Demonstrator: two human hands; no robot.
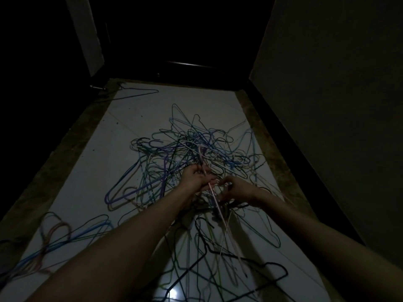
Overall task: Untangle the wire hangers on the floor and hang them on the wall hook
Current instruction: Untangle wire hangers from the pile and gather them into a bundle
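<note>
A big tangle of coloured wire hangers (192, 153) lies on the pale tiled floor (91, 162) of a dim corridor. My left hand (196, 177) grips a pink hanger (214, 199) raised out of the heap, its hook pointing up past my fingers. Just to the right, my right hand (236, 187) pinches wires of the same raised bunch with curled fingers. More hangers hang from the bunch below my forearms. No wall hook is visible.
A separate bundle of blue and pink hangers (50, 240) lies at the lower left. One lone hanger (139, 93) rests at the far left by a dark doorway (185, 40). A wall (338, 105) runs along the right, with a dark skirting.
</note>
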